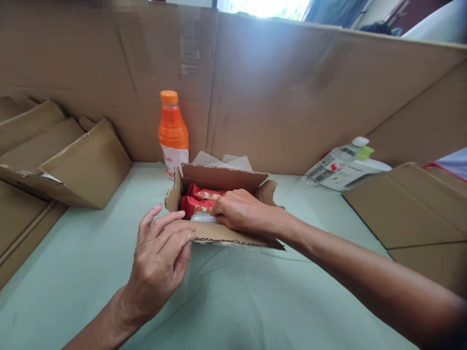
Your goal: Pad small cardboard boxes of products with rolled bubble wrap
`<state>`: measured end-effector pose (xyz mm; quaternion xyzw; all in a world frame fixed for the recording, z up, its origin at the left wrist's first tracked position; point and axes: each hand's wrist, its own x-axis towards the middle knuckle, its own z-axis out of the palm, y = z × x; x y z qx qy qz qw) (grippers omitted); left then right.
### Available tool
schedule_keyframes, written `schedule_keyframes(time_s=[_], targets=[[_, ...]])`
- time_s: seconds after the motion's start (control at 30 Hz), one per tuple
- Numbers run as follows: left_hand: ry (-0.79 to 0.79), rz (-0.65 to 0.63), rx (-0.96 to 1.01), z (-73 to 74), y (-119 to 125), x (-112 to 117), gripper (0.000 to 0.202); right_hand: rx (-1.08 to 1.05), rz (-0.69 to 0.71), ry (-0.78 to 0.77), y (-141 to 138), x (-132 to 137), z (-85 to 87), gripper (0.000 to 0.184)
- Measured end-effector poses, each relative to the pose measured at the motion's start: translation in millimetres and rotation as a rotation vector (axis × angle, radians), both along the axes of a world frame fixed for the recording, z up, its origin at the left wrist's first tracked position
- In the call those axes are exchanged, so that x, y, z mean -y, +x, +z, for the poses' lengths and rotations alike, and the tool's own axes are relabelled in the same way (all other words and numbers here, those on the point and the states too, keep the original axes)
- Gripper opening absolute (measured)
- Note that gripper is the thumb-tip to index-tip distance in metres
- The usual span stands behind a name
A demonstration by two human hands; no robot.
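- Open cardboard box (226, 176): plain brown, with ragged corrugated edges, standing on the pale green worktop (233, 306).
- Red packaging (193, 203): glossy, crumpled, printed with pale and orange patches, whitish at the near side; it lies inside the box.
- Right hand (242, 210): curled over the packaging; I cannot tell whether its grip pinches any.
- Left hand (158, 250): grip loosely spread at the box's near-left corner.

I'm facing a brown cardboard wall (292, 102), creases running down it, a strip of tape (189, 46) sticking on left of centre. Bright window (268, 7) is glaring over its top edge, washing the upper middle in bluish haze. Pale green surface (237, 306) is spreading out below me.
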<state>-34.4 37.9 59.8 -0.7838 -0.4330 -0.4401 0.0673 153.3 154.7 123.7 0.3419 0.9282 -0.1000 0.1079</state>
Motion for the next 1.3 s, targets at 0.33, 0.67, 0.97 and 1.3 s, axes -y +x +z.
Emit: schedule_keyframes(time_s=[0.33,0.67,0.97,1.3], targets=[[-0.702,0.244,0.636,-54.3,-34,17,0.053,-0.878,-0.771,0.332,134,97,-44.9,0.023],[-0.756,-0.008,0.958,-64.4,11,-8,0.058,-1.075,-0.842,0.122,77,108,-118.1,0.026],[-0.845,0.303,1.054,-74.0,-47,115,0.051,-1.133,-0.664,0.141,45,193,-133.3,0.035],[-1.041,-0.219,1.005,-61.8,106,81,0.056,-1.120,-1.147,0.366,192,248,-118.2,0.027]])
